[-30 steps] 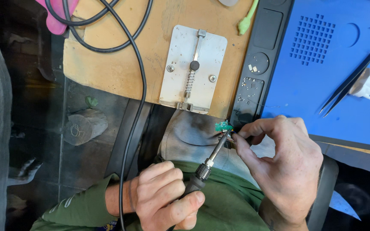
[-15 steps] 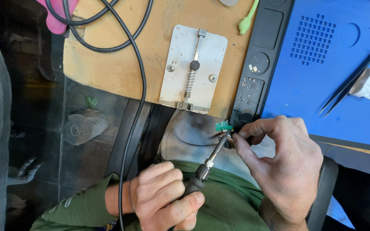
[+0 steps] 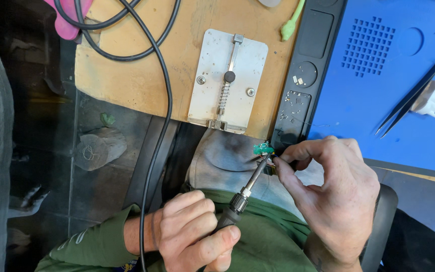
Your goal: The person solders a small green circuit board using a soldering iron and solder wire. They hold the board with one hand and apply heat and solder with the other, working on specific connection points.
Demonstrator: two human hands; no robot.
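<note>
1. My left hand was wrapped round the soldering iron, fingers curled tight on the dark grip, thumb laid along the front. Held low on the handle like a pen, prob. for fine control of the tip.
2. Iron ran up and to the right from those fingers; its metal tip sat at, or just short of, the small green part. Contact itself too small to tell.
3. My right hand pinched that green part betw. thumb and forefinger tips, fingers closed on it, the other fingers bent loosely behind. Pinch kept the part steady at the tip, I'd judge, off the bench and over my lap.
4. Rt wrist came in from below, palm turned left toward the iron. Lt forearm in a green sleeve came from lower left, hand knuckles-up.
5. Beyond the rt fingertips: black parts tray, touching the blue work mat. Black tweezers lay on the mat, well apart from the fingers.
6. Above the lt fingers: metal board holder on the wooden board; the black cable ran down past the hand.
</note>
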